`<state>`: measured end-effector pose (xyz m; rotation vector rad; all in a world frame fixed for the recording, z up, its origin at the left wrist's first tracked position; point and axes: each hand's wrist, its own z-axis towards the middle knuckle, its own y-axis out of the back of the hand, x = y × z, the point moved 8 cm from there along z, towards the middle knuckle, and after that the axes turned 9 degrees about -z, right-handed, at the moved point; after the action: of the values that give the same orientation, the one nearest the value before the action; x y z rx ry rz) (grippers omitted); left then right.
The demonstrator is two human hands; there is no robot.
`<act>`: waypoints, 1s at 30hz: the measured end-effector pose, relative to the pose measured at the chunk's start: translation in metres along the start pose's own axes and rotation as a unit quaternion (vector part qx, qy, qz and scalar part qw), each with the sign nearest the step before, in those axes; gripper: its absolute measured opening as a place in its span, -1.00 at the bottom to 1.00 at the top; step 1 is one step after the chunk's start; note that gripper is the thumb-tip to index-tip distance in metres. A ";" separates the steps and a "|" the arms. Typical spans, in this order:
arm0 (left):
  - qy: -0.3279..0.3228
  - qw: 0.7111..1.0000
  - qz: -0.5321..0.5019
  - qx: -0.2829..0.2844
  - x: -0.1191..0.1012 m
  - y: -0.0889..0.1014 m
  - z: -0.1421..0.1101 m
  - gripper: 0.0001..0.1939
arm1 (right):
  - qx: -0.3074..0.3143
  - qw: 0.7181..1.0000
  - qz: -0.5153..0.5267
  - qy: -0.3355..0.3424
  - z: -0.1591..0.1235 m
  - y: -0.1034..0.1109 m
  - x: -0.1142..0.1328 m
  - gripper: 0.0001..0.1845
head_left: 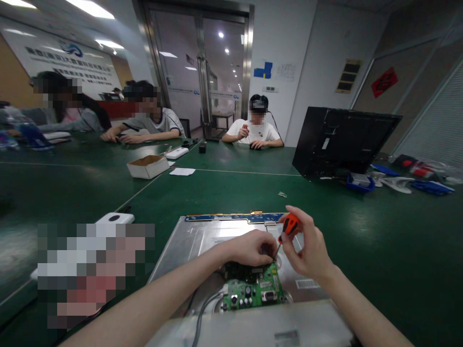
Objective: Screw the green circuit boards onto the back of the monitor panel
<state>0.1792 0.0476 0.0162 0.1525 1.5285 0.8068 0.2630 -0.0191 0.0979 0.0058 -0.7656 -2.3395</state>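
Note:
My right hand (309, 243) grips the orange and black handle of a screwdriver (290, 224). Its thin shaft slants down to the upper edge of a green circuit board (253, 291). My left hand (253, 248) reaches across from the left, fingers curled in a pinch beside the screwdriver's tip; what they hold, if anything, is hidden. Beneath the board lies a silver metal display panel (213, 233), with a blue circuit strip (231, 219) along its far edge. Grey cables (204, 308) run from the board's left side towards me.
A black monitor (343, 142) stands at the right, near a blue tray (360, 183). Left of centre is an open white box (148, 167) beside a paper slip (183, 171). Several people sit around the green table (379, 250); one opposite (258, 127) holds a red-handled screwdriver.

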 end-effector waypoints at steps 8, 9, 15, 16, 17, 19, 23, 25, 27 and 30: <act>0.005 1.000 0.006 -0.005 0.005 -0.001 0.000 -0.83 | -0.033 0.999 -0.017 -0.002 0.001 0.001 -0.002 -0.48; 0.005 1.000 0.007 -0.006 0.006 -0.002 0.000 -0.83 | -0.035 0.999 -0.018 -0.001 0.001 0.001 -0.002 -0.49; 0.003 1.000 0.006 -0.005 0.006 -0.002 0.001 -0.82 | -0.021 1.000 -0.012 0.006 0.002 0.001 -0.001 -0.47; 0.003 1.000 0.006 -0.005 0.005 -0.001 0.001 -0.82 | -0.016 1.000 -0.008 0.007 0.002 0.001 0.000 -0.46; 0.003 1.000 0.006 -0.006 0.004 -0.001 0.000 -0.83 | -0.010 1.000 -0.004 0.009 0.002 0.001 0.001 -0.45; 0.003 1.000 0.006 -0.005 0.002 0.000 0.000 -0.83 | -0.001 1.000 0.003 0.011 0.003 0.001 0.002 -0.44; 0.004 1.000 0.007 -0.003 0.002 0.000 0.000 -0.81 | -0.009 1.000 0.004 0.014 0.002 0.002 0.002 -0.44; 0.007 1.000 0.007 -0.003 0.003 -0.001 0.000 -0.81 | -0.021 1.000 -0.003 0.015 0.002 0.002 0.002 -0.44; 0.009 1.000 0.008 -0.002 0.005 -0.001 0.000 -0.82 | -0.032 0.999 -0.011 0.014 0.001 0.002 0.000 -0.44; 0.011 1.000 0.010 0.001 0.007 -0.002 0.001 -0.81 | -0.039 0.999 -0.017 0.014 0.000 0.001 -0.001 -0.45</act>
<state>0.1799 0.0505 0.0097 0.1623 1.5505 0.8248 0.2646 -0.0190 0.0979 0.0185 -0.6658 -2.3942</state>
